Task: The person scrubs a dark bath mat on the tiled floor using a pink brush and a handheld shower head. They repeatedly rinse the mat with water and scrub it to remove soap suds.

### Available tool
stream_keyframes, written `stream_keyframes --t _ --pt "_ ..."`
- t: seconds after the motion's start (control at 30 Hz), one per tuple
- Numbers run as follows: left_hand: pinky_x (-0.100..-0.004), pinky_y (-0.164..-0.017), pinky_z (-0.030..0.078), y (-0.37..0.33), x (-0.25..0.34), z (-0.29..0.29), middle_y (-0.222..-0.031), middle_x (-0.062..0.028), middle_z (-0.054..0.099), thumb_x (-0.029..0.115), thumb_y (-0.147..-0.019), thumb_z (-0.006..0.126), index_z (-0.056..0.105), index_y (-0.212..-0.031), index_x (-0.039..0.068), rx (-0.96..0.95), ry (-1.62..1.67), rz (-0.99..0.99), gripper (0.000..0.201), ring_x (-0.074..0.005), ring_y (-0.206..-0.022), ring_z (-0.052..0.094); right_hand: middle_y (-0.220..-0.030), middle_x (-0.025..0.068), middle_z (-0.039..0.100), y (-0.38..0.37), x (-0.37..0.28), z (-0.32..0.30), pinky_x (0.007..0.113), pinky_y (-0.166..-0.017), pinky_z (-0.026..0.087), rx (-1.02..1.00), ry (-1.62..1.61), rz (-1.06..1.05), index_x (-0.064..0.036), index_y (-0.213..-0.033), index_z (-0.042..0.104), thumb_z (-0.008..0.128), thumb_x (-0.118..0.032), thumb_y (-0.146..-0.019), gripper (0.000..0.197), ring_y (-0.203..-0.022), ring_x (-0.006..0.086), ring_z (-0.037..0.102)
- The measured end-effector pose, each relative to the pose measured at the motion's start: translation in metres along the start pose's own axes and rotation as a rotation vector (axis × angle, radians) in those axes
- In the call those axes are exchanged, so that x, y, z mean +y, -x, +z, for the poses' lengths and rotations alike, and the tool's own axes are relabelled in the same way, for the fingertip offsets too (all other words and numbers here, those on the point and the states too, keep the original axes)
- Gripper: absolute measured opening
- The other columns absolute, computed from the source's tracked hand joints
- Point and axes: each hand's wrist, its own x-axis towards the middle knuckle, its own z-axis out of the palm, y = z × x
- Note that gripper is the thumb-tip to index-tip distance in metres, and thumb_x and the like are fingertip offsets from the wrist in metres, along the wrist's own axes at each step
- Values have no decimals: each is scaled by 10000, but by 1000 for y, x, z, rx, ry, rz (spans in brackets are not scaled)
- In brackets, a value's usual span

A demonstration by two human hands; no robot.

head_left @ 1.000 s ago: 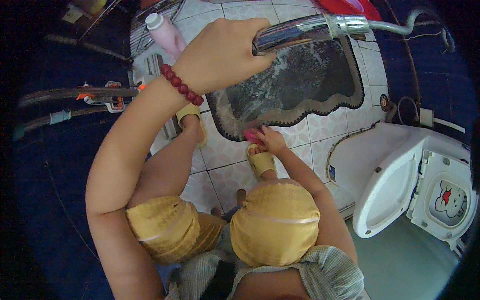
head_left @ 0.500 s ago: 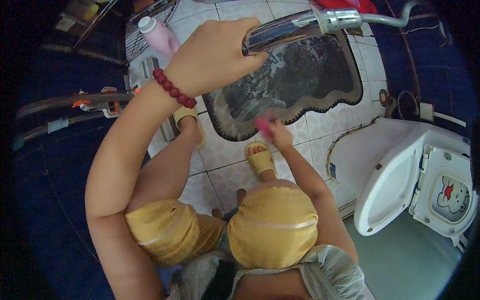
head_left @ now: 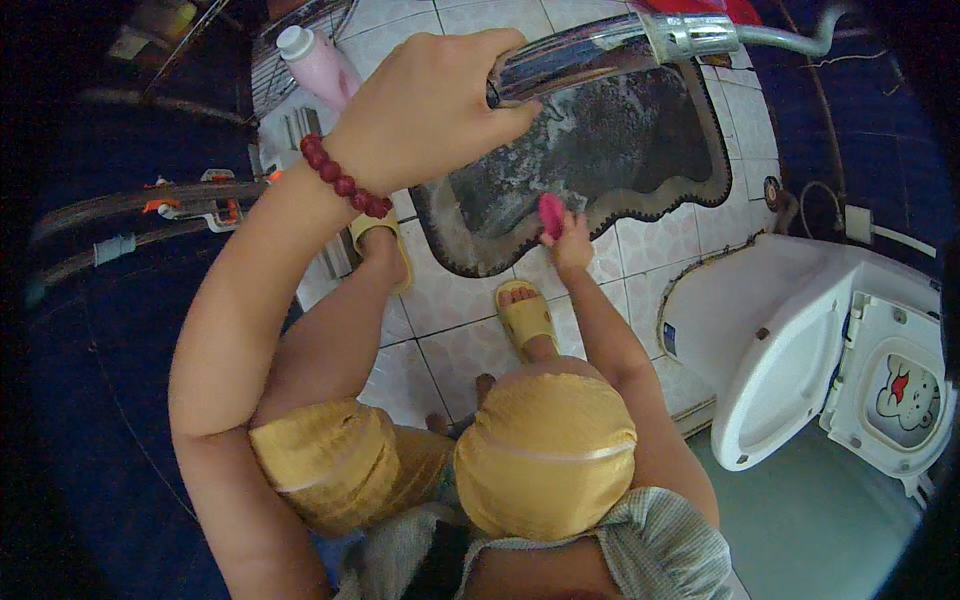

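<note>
My left hand (head_left: 450, 95), with a dark red bead bracelet (head_left: 345, 180) at the wrist, is closed around one end of a chrome handheld shower head (head_left: 580, 58). Its other end joins a metal hose (head_left: 790, 42) at the upper right. Lower down, my right hand (head_left: 570, 243) grips a pink scrubbing brush (head_left: 552, 215) at the near edge of a dark floor mat (head_left: 620, 130). Whitish suds streak the mat's surface. How the brush's underside meets the mat is hidden.
The mat lies on white patterned tiles (head_left: 450, 340). A pink bottle with a white cap (head_left: 320, 68) stands at the upper left. To the right is a white toilet (head_left: 780, 390), its lid raised. My feet wear yellow slippers (head_left: 527, 322) near the mat.
My right hand and the pink brush have shifted slightly right and farther away along the mat's near edge. My left hand keeps its grip on the shower head, almost unmoved.
</note>
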Motion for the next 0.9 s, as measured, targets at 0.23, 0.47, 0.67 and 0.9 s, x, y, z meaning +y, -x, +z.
stream_keyframes --t 0.23,0.47,0.67,0.9 --pt "-306 -533 416 3 -3 3 -627 -88 561 230 -756 643 560 -902 17 45 21 71 272 -196 -536 528 -1048 106 511 -8 -7 -5 416 -687 484 -144 445 -317 -178 -1026 528 636 -219 -694 352 -904 305 554" --pt "-304 -538 420 4 -4 4 -633 -94 565 220 -751 647 563 -923 11 71 43 105 283 -208 -540 534 -1045 108 494 5 -2 7 426 -662 484 -391 516 -938 -159 -1066 501 624 -229 -718 375 -862 303 569" --pt "-309 -545 428 5 1 3 -647 -115 567 220 -738 653 569 -934 5 60 18 52 303 -223 -551 546 -969 134 504 3 -26 2 408 -650 477 -180 341 -428 -114 -1020 522 643 -205 -684 369 -889 310 542" --pt "-320 -530 428 2 2 4 -640 -132 564 254 -732 648 574 -913 0 49 18 49 320 -249 -533 537 -1015 108 488 -16 -9 17 414 -639 480 -76 380 -290 -165 -1051 532 675 -238 -667 416 -882 308 546"
